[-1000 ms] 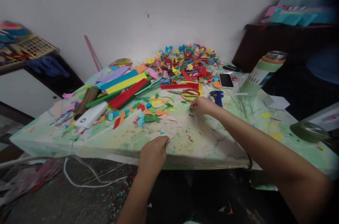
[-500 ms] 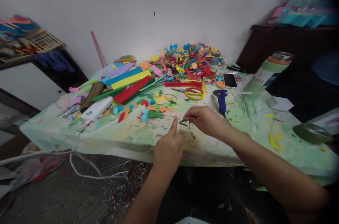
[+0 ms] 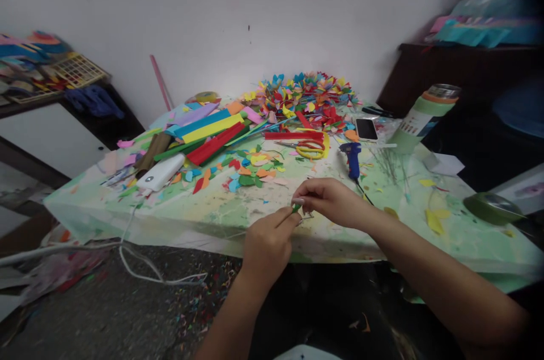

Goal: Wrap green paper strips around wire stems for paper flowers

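Over the front of the table, my left hand [image 3: 271,238] and my right hand [image 3: 329,201] meet at the fingertips. Between them is a small green paper piece [image 3: 296,208], pinched by both hands and partly hidden by the fingers. Just behind my hands lie loose cut paper petals [image 3: 249,170] in several colours. Scissors [image 3: 309,149] with red and yellow handles rest farther back. To the right of them lies a blue glue gun [image 3: 352,160], its cord running toward my right forearm.
A heap of colourful paper flowers [image 3: 301,93] stands at the back, with rolled paper strips [image 3: 212,127] left of it. A white power bank [image 3: 160,174], a phone [image 3: 366,129], a green bottle [image 3: 425,116] and thin wires [image 3: 386,164] are also on the table [image 3: 204,207].
My left hand's pointing finger has folded in, and its fingertips have come to the green paper piece that my right hand was holding. The view has shifted slightly.
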Demonstrator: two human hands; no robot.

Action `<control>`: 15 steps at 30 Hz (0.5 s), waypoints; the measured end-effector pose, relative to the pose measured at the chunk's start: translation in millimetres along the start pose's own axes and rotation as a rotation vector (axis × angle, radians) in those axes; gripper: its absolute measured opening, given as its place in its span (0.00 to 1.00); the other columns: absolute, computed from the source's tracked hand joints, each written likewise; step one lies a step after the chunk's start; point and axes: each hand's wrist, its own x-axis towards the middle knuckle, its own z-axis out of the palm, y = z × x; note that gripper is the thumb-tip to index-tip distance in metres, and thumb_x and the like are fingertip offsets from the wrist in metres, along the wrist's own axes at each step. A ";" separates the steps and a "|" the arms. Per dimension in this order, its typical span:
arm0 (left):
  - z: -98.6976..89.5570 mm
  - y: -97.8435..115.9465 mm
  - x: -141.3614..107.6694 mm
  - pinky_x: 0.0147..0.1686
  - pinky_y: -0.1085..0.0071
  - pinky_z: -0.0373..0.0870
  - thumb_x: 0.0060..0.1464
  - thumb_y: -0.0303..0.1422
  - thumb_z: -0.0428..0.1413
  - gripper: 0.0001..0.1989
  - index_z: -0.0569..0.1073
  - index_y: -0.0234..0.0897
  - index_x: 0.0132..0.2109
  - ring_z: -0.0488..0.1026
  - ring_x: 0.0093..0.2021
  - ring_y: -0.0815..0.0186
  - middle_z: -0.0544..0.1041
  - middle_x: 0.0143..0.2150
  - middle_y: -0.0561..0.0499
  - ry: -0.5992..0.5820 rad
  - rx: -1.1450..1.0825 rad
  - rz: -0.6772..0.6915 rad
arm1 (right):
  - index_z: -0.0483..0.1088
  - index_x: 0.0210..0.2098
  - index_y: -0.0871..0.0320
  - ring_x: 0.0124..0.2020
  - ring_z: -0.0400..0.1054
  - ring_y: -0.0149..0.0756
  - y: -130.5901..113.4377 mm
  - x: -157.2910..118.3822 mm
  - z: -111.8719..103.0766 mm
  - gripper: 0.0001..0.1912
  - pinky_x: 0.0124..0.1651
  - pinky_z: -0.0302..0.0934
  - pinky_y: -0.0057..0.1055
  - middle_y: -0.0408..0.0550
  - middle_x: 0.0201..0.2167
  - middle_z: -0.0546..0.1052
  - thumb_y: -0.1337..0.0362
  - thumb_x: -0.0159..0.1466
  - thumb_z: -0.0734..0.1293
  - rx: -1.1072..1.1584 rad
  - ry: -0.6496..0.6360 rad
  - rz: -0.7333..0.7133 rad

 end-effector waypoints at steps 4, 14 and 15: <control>-4.2 1.3 -2.8 0.41 0.70 0.75 0.52 0.17 0.45 0.18 0.75 0.36 0.41 0.77 0.39 0.65 0.80 0.41 0.47 0.024 0.004 0.021 | 0.72 0.33 0.59 0.26 0.65 0.29 1.7 -6.1 -1.9 0.08 0.31 0.60 0.28 0.43 0.24 0.72 0.60 0.59 0.65 0.074 -0.030 -0.024; -7.6 6.3 -3.5 0.37 0.71 0.74 0.54 0.19 0.47 0.15 0.76 0.35 0.40 0.77 0.38 0.64 0.80 0.39 0.48 0.011 -0.047 0.113 | 0.69 0.32 0.58 0.27 0.64 0.29 -4.4 -19.1 -7.4 0.09 0.30 0.59 0.27 0.42 0.25 0.71 0.59 0.60 0.65 -0.084 -0.112 -0.093; -8.2 6.3 -3.4 0.37 0.71 0.74 0.54 0.19 0.47 0.15 0.76 0.35 0.40 0.77 0.38 0.64 0.80 0.39 0.48 -0.004 -0.051 0.112 | 0.68 0.31 0.58 0.26 0.63 0.29 -5.7 -20.5 -7.6 0.09 0.30 0.57 0.26 0.42 0.25 0.71 0.59 0.60 0.64 -0.187 -0.097 -0.120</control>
